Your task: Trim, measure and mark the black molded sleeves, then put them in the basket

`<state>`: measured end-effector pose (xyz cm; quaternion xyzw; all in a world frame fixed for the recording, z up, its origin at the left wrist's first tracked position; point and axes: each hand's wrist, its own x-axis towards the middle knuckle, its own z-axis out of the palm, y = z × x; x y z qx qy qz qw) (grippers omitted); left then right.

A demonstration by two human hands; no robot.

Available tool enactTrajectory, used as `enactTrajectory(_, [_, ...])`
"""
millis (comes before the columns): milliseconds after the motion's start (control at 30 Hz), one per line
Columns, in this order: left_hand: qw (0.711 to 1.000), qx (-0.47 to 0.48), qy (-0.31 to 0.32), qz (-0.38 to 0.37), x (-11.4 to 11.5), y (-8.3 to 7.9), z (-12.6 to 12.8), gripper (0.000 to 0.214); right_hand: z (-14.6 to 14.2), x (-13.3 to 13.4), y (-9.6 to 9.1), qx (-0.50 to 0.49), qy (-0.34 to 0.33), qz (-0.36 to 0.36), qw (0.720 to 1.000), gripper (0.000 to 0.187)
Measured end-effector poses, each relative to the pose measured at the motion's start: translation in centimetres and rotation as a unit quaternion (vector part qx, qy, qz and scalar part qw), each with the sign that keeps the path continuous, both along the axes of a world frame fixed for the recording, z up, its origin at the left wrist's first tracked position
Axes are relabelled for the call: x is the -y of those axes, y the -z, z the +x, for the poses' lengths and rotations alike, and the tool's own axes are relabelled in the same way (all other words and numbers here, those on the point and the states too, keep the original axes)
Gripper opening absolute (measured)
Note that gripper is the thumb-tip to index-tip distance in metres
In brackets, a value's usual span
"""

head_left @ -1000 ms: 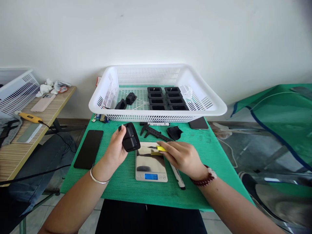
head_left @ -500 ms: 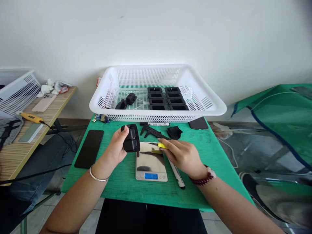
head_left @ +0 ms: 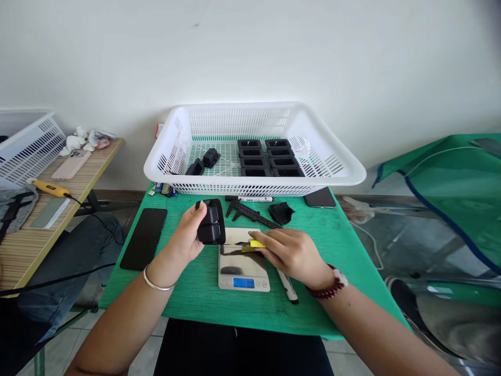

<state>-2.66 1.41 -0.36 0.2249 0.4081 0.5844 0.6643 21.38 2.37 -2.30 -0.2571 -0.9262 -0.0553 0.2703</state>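
My left hand (head_left: 188, 232) grips a black moulded part (head_left: 211, 222) with a flanged rim and two raised blocks, thumb on its top edge. In my right hand (head_left: 291, 253) is a yellow-handled knife (head_left: 256, 243), its thin dark blade pointing left toward the part. The knife hovers over the steel plate of a small digital scale (head_left: 243, 266), which reflects it and shows 0.0. Whether the blade tip touches the part I cannot tell. A marker (head_left: 288, 288) lies partly under my right hand.
A white plastic basket (head_left: 254, 180) at the back holds several black parts (head_left: 254, 153). Black calipers (head_left: 252, 212), a black scrap (head_left: 281, 212) and another marker (head_left: 256, 199) lie before it. Phones rest left (head_left: 143, 238) and right (head_left: 320, 197). A person's leg (head_left: 78, 261) shows at left.
My right hand has moved slightly down and left, bringing the knife lower over the scale and nearer the black part. My left hand has stayed almost still.
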Motion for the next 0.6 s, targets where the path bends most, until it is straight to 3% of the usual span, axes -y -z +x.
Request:
enactTrajectory(233, [1.000,-0.003,-0.002,0.010,0.11,0.01,0.30,0.034,0.56,-0.54,-0.16,-0.035,0.066,-0.009,0.997,0.023])
enactTrajectory(433, [1.000,0.003,0.009,-0.012,0.11,0.08,0.52,0.038,0.34,-0.39,0.07,-0.009,-0.012,-0.022,1.000,0.026])
enactTrajectory(600, [0.999,-0.018,0.046,-0.018,0.29,-0.28,0.60,0.043,0.38,-0.40,-0.10,-0.034,0.054,-0.010,0.998,0.024])
